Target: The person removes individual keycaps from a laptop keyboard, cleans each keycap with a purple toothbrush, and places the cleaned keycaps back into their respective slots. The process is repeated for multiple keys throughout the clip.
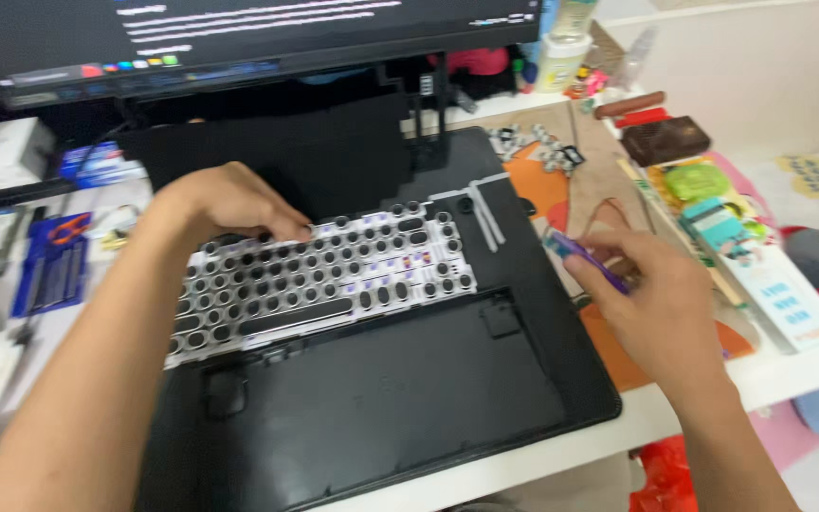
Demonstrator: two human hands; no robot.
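**A:** Fingers (282,226) of the left hand (229,201) are curling down and pressing on the top edge of the keyboard plate (319,275), lying flat in the upper half of the black laptop shell (372,408). Plate is looking like thin pale plastic dotted with rows of round dark rubbery domes, plus one long dark bar at the bottom.

**B:** And the other hand?

**A:** Right hand (661,308) is hovering over the shell's right edge, fingers pinching a slim purple tool (588,261) with a translucent bluish tip. Shell is coming across as matte and smooth, with a couple of square recesses in the lower half.

**B:** Anything hard to read?

**A:** Whole shot is blurring a bit. Monitor (239,33) is getting cut off at the top, the loose keycaps (533,144) on the worktop (808,365) are too small to sort out, and the left wrist is hiding the plate's top-left corner.
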